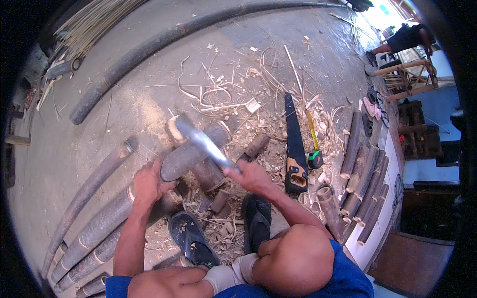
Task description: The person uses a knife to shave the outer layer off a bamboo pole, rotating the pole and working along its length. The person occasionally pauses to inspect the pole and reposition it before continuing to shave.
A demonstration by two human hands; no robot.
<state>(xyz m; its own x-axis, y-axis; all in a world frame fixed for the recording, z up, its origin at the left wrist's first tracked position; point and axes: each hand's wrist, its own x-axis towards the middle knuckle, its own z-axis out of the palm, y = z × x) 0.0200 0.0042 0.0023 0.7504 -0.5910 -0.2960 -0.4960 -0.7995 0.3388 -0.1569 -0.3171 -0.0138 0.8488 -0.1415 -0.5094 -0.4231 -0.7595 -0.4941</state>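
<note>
My left hand [148, 183] is closed round the near end of a short, thick bamboo piece [186, 161], which lies tilted across other bamboo. In my right hand [252, 177] is a large knife, its broad shiny blade [203, 141] crossing over the bamboo piece. The blade is blurred, so whether it touches the bamboo cannot be told. My fingers hide the knife's handle. Beneath lies another bamboo section [207, 175], and a pale cut end [174, 128] shows just beyond the blade. A smaller bamboo piece [257, 145] rests beyond my right hand.
A handsaw [294, 134] and a tape measure [315, 159] lie to the right, among shavings. Cut bamboo lengths [366, 174] are stacked farther right. Long poles [99, 218] lie at left; a curved pole [164, 39] crosses the far floor. A person [405, 39] is at the far right.
</note>
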